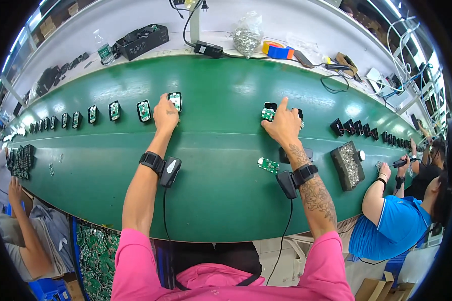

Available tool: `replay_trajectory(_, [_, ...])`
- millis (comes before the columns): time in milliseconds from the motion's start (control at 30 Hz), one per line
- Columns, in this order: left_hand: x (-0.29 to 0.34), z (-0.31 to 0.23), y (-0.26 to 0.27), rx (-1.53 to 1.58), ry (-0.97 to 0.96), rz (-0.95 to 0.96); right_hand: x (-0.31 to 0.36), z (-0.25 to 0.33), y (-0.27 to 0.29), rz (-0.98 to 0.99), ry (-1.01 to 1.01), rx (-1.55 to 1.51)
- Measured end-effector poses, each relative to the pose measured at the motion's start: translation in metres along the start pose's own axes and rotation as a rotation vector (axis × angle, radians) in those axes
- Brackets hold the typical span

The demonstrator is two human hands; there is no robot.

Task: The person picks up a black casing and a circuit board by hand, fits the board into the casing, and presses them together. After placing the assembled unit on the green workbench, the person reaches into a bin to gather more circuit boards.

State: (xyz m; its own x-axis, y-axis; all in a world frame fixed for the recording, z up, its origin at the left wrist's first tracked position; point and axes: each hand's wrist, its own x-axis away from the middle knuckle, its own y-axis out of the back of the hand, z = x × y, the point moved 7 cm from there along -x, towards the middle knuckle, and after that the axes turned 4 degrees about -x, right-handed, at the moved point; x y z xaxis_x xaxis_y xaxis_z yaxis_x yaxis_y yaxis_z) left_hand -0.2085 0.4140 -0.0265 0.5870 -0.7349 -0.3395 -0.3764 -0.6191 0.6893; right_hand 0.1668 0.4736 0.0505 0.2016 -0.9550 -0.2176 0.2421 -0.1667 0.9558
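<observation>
My left hand is closed on a small black case with a green circuit board in it, at the right end of a row of similar cases. The nearest case of that row, a filled black case, lies just left of my fingers. My right hand lies over the table with thumb and index finger spread. Beside its thumb is a black case with a green board; another dark case shows partly behind its fingers. A loose circuit board lies nearer me, left of my right wrist.
A dark tray of small metal parts stands right of my right forearm, with black cases behind it. A black bin, a bag of parts and a tape roll line the back shelf. A co-worker in blue works at right.
</observation>
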Motion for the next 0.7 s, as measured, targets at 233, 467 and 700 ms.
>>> replay_trajectory(233, [0.09,-0.115,0.055,0.125,-0.381,-0.112,0.005,-0.006,-0.007,-0.015,0.047,-0.148])
replay_trajectory(467, [0.174,-0.15,0.011,1.078,0.456,0.713,0.09,0.042,0.042,0.045,0.344,-0.572])
replay_trajectory(700, [0.256,-0.17,0.033,1.357,0.342,0.761,0.184,0.044,0.077,0.109,0.375,-0.663])
